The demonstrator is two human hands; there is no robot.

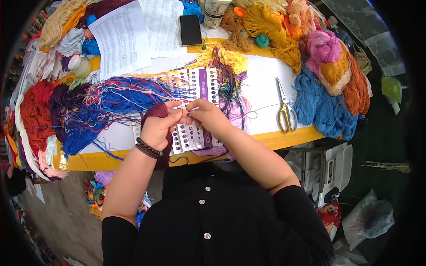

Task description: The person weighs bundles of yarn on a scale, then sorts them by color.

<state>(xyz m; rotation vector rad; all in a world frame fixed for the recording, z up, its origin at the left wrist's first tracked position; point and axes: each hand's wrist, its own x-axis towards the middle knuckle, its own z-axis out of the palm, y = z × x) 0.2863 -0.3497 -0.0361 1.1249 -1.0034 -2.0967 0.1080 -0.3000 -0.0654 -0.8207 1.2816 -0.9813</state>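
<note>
My left hand is closed, with a skein of maroon thread looped over it and hanging down past the wrist to the table edge. Thumb and fingers of my right hand pinch together right beside the left fingertips. A thin strand seems to run between the two hands, too fine to follow fully. Beneath them lies a white card with rows of punched holes and a purple stripe. Many loose threads, blue, red and white, are strung from its holes and spread leftward.
Gold-handled scissors lie to the right, beside blue skeins. A phone, a patterned cup and printed sheets sit at the back. A small jar stands left. Red-orange yarn covers the left edge.
</note>
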